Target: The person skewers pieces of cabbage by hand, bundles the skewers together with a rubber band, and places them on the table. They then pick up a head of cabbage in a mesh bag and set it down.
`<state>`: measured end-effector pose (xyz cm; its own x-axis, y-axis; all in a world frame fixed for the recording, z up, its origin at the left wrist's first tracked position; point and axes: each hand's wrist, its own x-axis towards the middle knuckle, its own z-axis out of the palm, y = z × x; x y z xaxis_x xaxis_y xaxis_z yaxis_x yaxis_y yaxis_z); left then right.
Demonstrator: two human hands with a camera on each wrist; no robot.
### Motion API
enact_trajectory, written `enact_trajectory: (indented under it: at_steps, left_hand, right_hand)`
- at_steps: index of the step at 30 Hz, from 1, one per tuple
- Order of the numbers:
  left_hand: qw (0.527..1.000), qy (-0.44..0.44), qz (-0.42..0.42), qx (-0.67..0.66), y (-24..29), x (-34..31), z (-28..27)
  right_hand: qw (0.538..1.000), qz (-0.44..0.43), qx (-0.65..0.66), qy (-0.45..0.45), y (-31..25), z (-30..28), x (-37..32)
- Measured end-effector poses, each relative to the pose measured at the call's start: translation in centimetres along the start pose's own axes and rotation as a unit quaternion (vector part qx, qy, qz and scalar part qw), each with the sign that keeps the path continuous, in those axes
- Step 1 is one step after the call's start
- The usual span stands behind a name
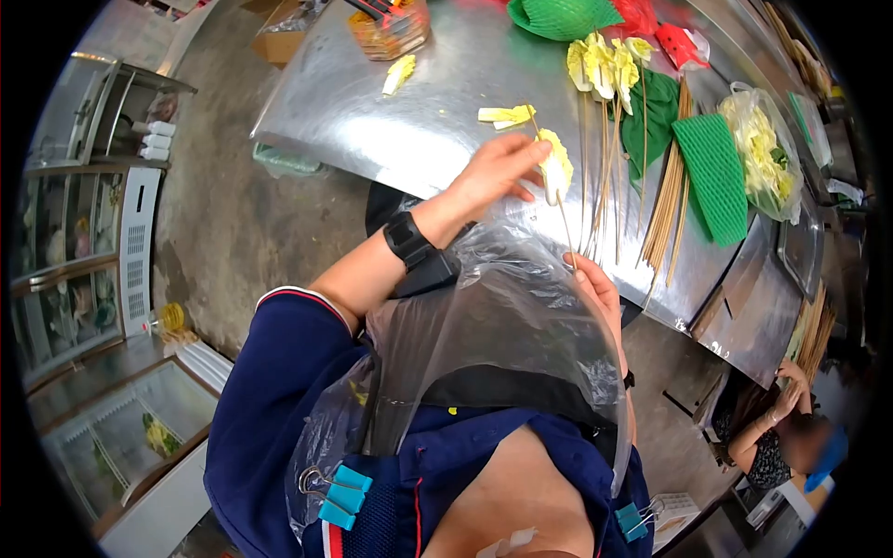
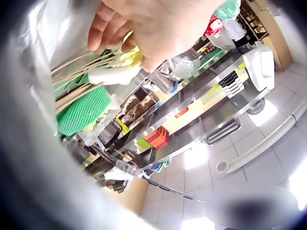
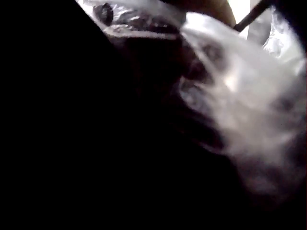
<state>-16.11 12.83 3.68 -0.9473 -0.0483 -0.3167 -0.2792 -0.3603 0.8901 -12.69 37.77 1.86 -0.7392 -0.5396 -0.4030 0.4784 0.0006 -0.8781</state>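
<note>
My left hand (image 1: 498, 177) pinches a pale yellow cabbage leaf (image 1: 556, 175) between thumb and fingers, over the front edge of the metal table. A thin wooden skewer (image 1: 566, 228) runs through the leaf, its tip showing above. Lower down, the fingers of my right hand (image 1: 600, 290) grip the skewer's shaft. In the left wrist view the leaf's white stem (image 2: 112, 75) shows below the left hand (image 2: 153, 28). Just beyond that hand, loose leaf pieces (image 1: 505, 117) lie on the table. Clear plastic and darkness fill most of the right wrist view, hiding the right hand.
Several skewers with leaves (image 1: 605, 70) lie at the table's far side, beside a bundle of bare skewers (image 1: 668, 200). Green foam netting (image 1: 712, 177) and a bag of leaves (image 1: 758, 153) are to the right. A basket (image 1: 391, 33) stands far left. Another person (image 1: 772, 442) is at right.
</note>
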Motion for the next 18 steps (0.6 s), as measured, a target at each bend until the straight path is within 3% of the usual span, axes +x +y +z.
enact_trajectory:
  at_steps: [3, 4, 5, 6, 9, 12, 15, 17, 18]
  left_hand:
    - [0.983, 0.091, 0.093, 0.133, -0.3, 2.3, -3.3]
    - [0.933, 0.145, 0.165, 0.287, -0.4, 3.0, -4.3]
    - [0.851, 0.196, 0.231, 0.43, -0.3, 3.6, -5.2]
    - [0.739, 0.24, 0.29, 0.558, -0.5, 4.2, -5.9]
    - [0.718, 0.215, 0.32, 0.58, -1.6, 5.5, -6.5]
    - [0.726, 0.181, 0.233, 0.621, -1.1, 5.5, -6.3]
    - [0.856, 0.15, 0.129, 0.478, -0.5, 5.7, -6.9]
    - [0.96, 0.108, 0.059, 0.251, 0.8, 4.9, -6.4]
    - [0.988, 0.086, 0.02, 0.129, 1.4, 4.0, -6.1]
  right_hand:
    - [1.0, -0.014, -0.018, 0.015, 0.0, -0.3, -0.1]
    - [1.0, -0.012, -0.017, 0.022, -0.1, -0.3, -0.1]
    - [0.999, -0.011, -0.016, 0.028, -0.2, -0.2, -0.1]
    - [0.999, -0.01, -0.016, 0.034, -0.3, -0.1, 0.0]
    - [0.999, -0.003, -0.003, 0.051, -0.5, 0.3, 0.1]
    - [0.999, -0.002, 0.002, 0.042, -0.5, -0.1, -0.1]
    - [0.999, 0.0, 0.0, 0.049, -0.4, 0.0, -0.2]
    - [0.999, 0.01, 0.004, 0.045, -0.8, 0.5, -0.2]
    - [0.999, 0.017, 0.007, 0.042, -0.9, 0.8, -0.3]
